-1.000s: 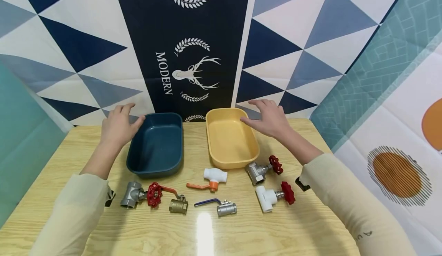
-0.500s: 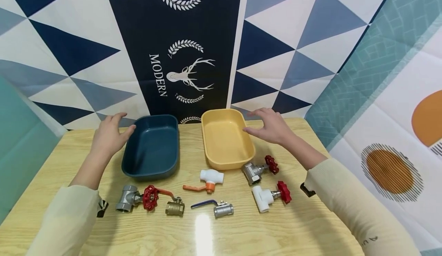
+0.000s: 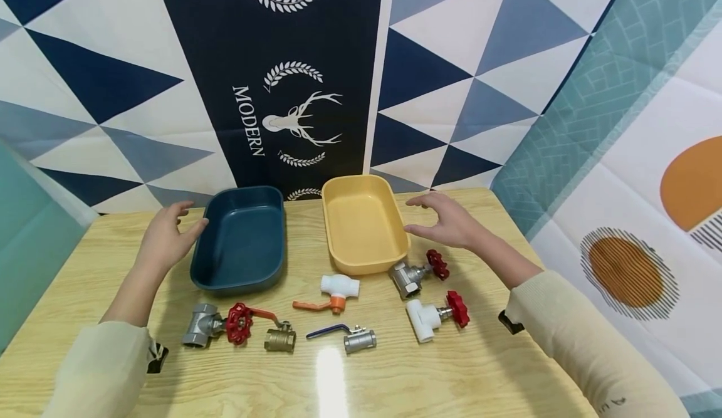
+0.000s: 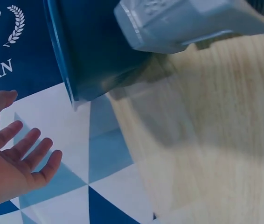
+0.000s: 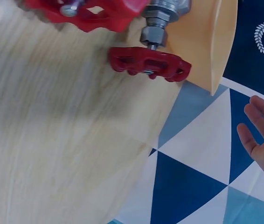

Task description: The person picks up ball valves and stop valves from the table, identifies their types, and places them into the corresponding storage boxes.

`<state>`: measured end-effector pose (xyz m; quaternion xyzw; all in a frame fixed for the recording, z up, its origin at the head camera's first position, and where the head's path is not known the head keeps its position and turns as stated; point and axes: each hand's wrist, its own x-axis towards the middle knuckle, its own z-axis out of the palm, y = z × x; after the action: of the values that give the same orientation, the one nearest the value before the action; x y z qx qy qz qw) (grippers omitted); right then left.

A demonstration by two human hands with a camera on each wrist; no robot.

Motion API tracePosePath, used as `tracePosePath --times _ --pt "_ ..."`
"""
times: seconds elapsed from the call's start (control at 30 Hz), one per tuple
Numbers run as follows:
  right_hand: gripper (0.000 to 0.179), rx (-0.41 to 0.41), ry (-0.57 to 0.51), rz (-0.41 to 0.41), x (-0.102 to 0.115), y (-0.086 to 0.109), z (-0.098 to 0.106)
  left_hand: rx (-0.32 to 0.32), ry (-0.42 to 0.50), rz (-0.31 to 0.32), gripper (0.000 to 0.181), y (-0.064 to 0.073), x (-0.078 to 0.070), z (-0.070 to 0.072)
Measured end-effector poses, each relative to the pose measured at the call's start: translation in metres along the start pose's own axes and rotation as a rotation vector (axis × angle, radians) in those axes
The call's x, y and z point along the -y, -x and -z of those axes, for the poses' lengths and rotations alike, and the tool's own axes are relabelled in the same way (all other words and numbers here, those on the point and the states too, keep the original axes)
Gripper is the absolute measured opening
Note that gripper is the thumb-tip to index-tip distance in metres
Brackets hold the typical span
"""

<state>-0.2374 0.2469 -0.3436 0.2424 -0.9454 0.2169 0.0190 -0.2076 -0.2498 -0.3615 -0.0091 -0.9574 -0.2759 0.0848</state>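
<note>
Beside the left rim of a dark blue bin (image 3: 239,239), my left hand (image 3: 168,237) hovers with relaxed fingers and holds nothing. My right hand (image 3: 445,220) is at the right side of a yellow bin (image 3: 365,224), its fingers loosely bent around air. The wrist views show the left palm (image 4: 10,163) and the right fingers (image 5: 258,116) apart from any object. Nearest the right hand lies a metal gate valve (image 3: 407,279) with a red handwheel. A grey-metal gate valve (image 3: 202,325), also with a red wheel, lies below the blue bin.
Between the hands lie a white ball valve (image 3: 340,286) with an orange lever, a brass ball valve (image 3: 280,339) with a red lever, a steel ball valve (image 3: 360,341) with a blue lever and a white tee-shaped valve (image 3: 422,321). Patterned cloth (image 3: 304,42) stands behind the table.
Both hands have come down and spread outward, from above the bins' outer rims to beside them. The head view has shifted slightly. The bins and valves stay put on the table.
</note>
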Motion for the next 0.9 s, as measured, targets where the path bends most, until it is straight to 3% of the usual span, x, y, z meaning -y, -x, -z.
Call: tracePosePath --times 0.47,0.67,0.9 --pt "0.057 0.049 -0.071 -0.049 -0.014 0.026 -0.013 0.039 0.085 0.048 0.066 0.009 0.024 -0.013" --pt "0.059 0.06 -0.087 -0.069 -0.019 0.031 -0.017 0.054 0.096 0.031 0.062 0.013 0.025 -0.015" --pt "0.052 0.063 -0.103 -0.067 -0.023 0.037 -0.023 0.078 0.152 0.075 0.063 0.015 0.025 -0.02"
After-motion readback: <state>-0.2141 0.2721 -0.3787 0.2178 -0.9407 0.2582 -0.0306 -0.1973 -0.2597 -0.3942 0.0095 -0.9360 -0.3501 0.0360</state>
